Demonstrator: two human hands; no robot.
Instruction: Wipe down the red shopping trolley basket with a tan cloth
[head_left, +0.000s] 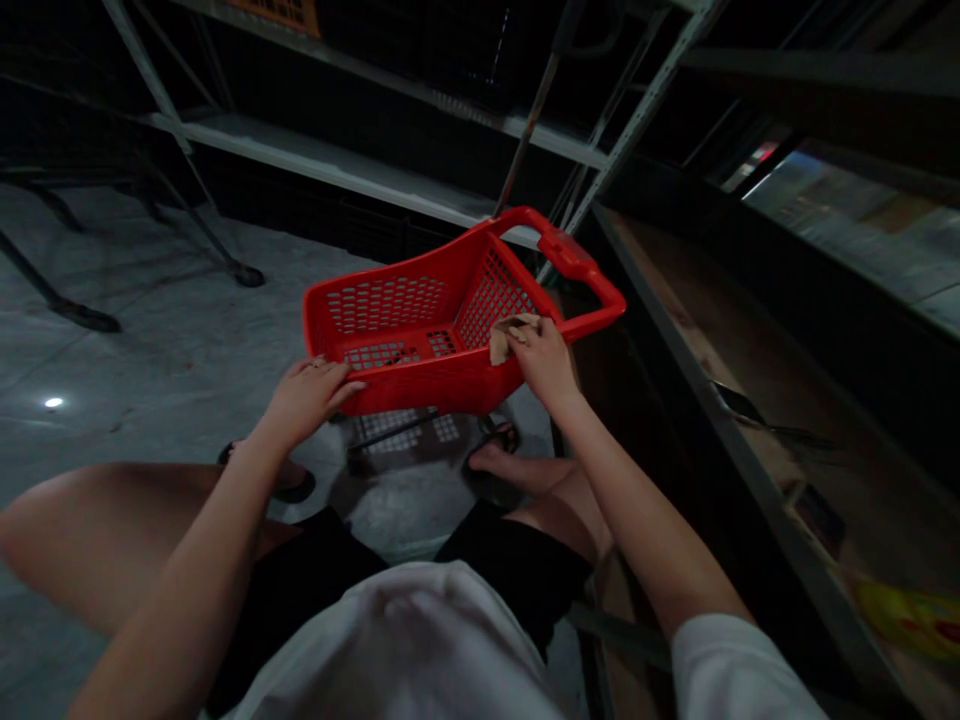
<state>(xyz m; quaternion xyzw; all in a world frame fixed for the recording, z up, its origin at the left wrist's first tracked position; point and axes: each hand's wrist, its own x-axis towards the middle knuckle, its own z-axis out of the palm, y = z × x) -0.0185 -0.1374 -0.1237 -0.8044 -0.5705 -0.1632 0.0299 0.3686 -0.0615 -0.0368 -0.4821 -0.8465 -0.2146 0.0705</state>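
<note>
The red basket (427,388) stands in front of the person, its handle (574,256) pointing to the right. A crumpled brown cloth (499,346) lies over the basket's near rim, by the handle end. The right hand (546,358) is closed around the cloth and presses it against that rim; it could slip off into the basket if the fingers loosen. The left hand (309,398) grips the near rim at the basket's other end, thumb outside. Should that hold relax while the right one pushes, the basket might swivel or tip; what supports it underneath is too dark to make out. A sandalled foot (489,458) is just below the basket's near side, so a sudden drop could catch the toes. To the basket's right runs a wooden tabletop (679,295), and behind the basket a metal shelf (277,145); a hard swing of the handle could knock either.
</note>
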